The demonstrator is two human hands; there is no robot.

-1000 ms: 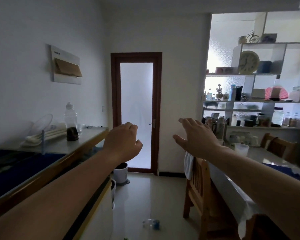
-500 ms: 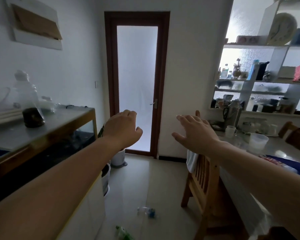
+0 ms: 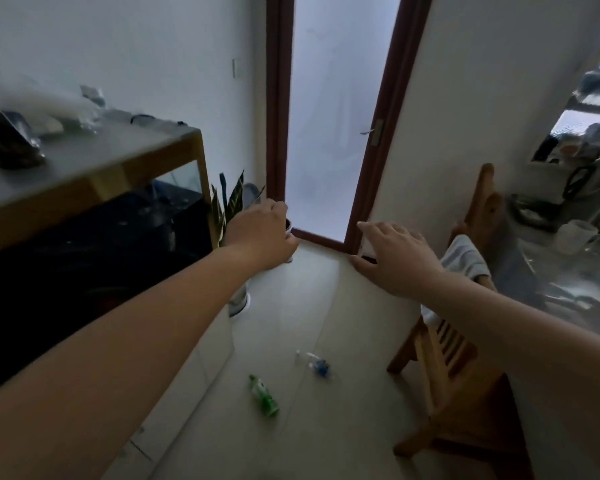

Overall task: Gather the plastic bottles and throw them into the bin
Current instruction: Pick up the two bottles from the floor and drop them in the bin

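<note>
Two plastic bottles lie on the pale floor ahead of me: a green bottle (image 3: 264,395) and, a little farther and to its right, a clear bottle with a blue label (image 3: 314,364). Both of my arms are stretched forward well above them. My left hand (image 3: 262,233) is loosely curled and holds nothing. My right hand (image 3: 394,258) is spread flat, palm down, also with nothing in it. No bin is recognisable in view.
A glass-fronted cabinet (image 3: 94,188) with clutter on top runs along the left. A potted plant (image 3: 232,209) stands by it. A frosted glass door (image 3: 329,116) is straight ahead. A wooden chair (image 3: 454,344) and a table (image 3: 568,271) are on the right.
The view has tilted down toward the floor and moved closer to the door. The green bottle has come fully into sight. Both hands stay raised and hold nothing.
</note>
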